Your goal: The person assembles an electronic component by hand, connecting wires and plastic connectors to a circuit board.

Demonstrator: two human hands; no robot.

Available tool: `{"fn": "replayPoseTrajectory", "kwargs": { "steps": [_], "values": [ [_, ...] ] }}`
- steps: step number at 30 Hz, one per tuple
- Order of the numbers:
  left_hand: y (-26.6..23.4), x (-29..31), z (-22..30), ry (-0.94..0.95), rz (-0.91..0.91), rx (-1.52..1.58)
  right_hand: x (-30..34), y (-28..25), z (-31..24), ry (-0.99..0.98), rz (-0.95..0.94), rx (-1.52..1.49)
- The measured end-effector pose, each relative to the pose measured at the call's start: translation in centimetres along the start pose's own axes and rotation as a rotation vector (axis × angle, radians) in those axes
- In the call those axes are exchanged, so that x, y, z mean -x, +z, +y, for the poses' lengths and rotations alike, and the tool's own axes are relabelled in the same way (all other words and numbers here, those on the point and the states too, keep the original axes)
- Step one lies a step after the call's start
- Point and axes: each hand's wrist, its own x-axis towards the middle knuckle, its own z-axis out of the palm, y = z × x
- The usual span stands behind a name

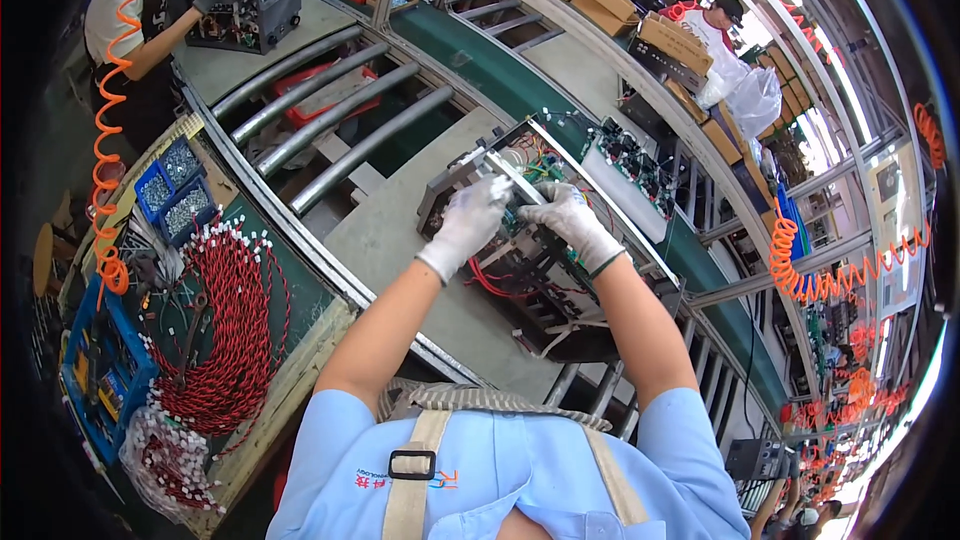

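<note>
An opened machine with a dark frame point(555, 325), circuit boards and coloured wires stands in front of me on the grey work surface. Both hands wear white gloves and reach into its upper part. My left hand point(468, 222) is closed beside a pale metal bar point(515, 178) at the machine's far side; what its fingers grip is hidden. Close by, my right hand point(573, 225) has its fingers pinched together over the boards and wires, and whatever they hold is too small to make out. Red wires point(500, 282) hang loose below my left hand.
Metal rollers point(330, 120) lie to the left. Nearby a side table carries red-and-black twisted cables point(225, 330), blue screw bins point(185, 202) and a blue tool tray point(105, 370). Orange coiled hoses point(110, 140) hang at both sides. A co-worker point(140, 40) handles another machine at far left.
</note>
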Motion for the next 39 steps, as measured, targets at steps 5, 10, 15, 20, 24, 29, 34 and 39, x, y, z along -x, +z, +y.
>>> {"fn": "replayPoseTrajectory", "kwargs": {
  "steps": [5, 10, 15, 20, 24, 29, 34, 39],
  "values": [
    [-2.0, 2.1, 5.8, -0.654, -0.085, 0.563, -0.5, -1.4, 3.6, -0.136, 0.144, -0.337],
    [-3.2, 0.7, 6.6, -0.845, -0.290, 0.891, 0.8, -0.8, 3.8, -0.144, 0.156, -0.426],
    [-2.6, 0.7, 7.0, -0.901, -0.302, 0.974, 1.6, -1.2, 3.7, -0.137, 0.183, -0.210],
    [-3.1, 1.9, 9.0, -0.891, -0.160, 1.080, 3.5, -2.6, 0.8, -0.026, 0.052, 0.001],
    [-3.6, 3.0, 8.8, -0.847, -0.194, 1.197, 6.5, 0.0, 1.5, -0.318, 0.226, 0.143],
    [-4.6, 3.7, 11.0, -0.848, -0.297, 1.163, 9.6, 2.0, 1.3, -0.434, 0.305, 0.511],
    [-5.8, 4.0, 12.4, -0.838, -0.397, 0.979, 10.2, 1.5, 0.8, -0.375, 0.276, 0.297],
    [-2.8, 4.8, 12.0, -0.952, -0.203, 1.349, 11.9, -0.4, -0.7, -0.316, 0.217, 0.249]
  ]
}}
